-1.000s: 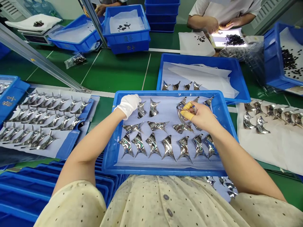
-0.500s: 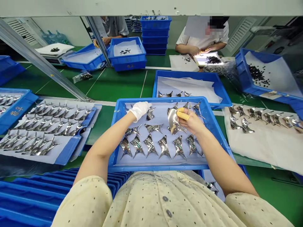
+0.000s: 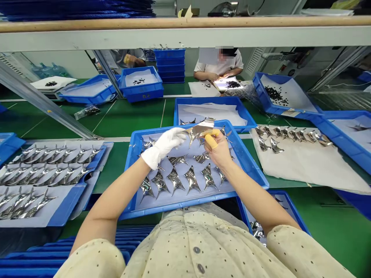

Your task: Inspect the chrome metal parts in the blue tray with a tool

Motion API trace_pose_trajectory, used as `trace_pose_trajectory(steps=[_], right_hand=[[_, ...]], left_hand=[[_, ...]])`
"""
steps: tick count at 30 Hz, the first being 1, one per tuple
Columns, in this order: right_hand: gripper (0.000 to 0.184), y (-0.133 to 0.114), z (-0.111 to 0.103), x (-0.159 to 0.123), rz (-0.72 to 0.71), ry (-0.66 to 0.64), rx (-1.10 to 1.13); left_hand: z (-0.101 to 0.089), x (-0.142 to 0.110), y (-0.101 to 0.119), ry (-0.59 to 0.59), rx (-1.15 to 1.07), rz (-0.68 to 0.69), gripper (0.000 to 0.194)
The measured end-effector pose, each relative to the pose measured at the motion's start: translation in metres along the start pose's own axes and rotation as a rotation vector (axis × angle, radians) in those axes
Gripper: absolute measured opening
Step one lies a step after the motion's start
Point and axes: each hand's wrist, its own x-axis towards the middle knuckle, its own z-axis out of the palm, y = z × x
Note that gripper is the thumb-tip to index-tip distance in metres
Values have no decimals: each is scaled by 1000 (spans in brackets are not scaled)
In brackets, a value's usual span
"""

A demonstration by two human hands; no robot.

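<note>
A shiny metal piece point(image 3: 199, 130) with pointed tips is held up above the blue tray point(image 3: 249, 164) in front of me. My left hand point(image 3: 164, 146), in a white glove, grips its left end. My right hand point(image 3: 217, 148), bare with yellow finger cots, pinches its right side. Below them, several more shiny pieces point(image 3: 185, 177) lie in rows on white paper in the tray.
Trays of the same pieces point(image 3: 43, 170) lie at the left, more pieces on white paper point(image 3: 304, 162) at the right. A second blue tray point(image 3: 214, 110) sits behind. Across the green table a person point(image 3: 220, 63) sorts small black parts. A shelf beam point(image 3: 185, 33) runs overhead.
My right hand lifted a piece out of the tray and raised it. My left hand left the tray's far left and took hold of the piece's other end. The camera tilted upward.
</note>
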Motion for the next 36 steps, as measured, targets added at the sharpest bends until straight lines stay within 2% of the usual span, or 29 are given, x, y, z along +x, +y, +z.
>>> trace_pose_trajectory(steps=[2,4,6,8,10,13,17,18,19,22,24,26,28,31,34,36], right_hand=[[52,-2,4,-13,-141,93,-109],[46,-5,6,-24,-268,133,-215],[41,-7,5,-29,-377,135,-287],[39,-8,1,-28,-422,114,-337],[35,-8,-4,-21,-391,41,-390],[27,-10,-15,-2,-307,-135,-482],[20,-18,-17,31,-419,-32,-509],[20,-20,-13,39,-454,-68,-541],[20,-19,-6,46,-478,-156,-578],[17,-9,22,59,-493,-491,-603],[15,3,39,63,-484,-535,-557],[16,16,49,64,-498,-452,-516],[13,26,55,64,-561,-358,-478],[11,36,59,62,-716,-330,-440],[8,41,62,59,-792,-365,-462],[7,41,62,55,-754,-417,-478]], left_hand=[[19,-18,18,-105,-559,-23,39],[33,-30,34,-124,-894,-87,31],[41,-37,46,-81,-1068,-164,25],[43,-37,53,-15,-1124,-200,22],[40,-35,56,55,-1074,-155,23],[24,-31,55,195,-848,-43,34],[-9,-33,53,325,-430,-56,46],[-15,-35,53,330,-345,-69,50],[-20,-36,53,330,-285,-77,53],[-28,-38,51,381,-252,-56,58],[-29,-37,48,460,-348,-30,68],[-30,-36,42,527,-462,-10,73],[-30,-34,35,535,-512,-11,57],[-29,-32,25,527,-414,-8,22],[-28,-32,18,537,-271,53,13],[-28,-33,14,543,-189,101,14]])
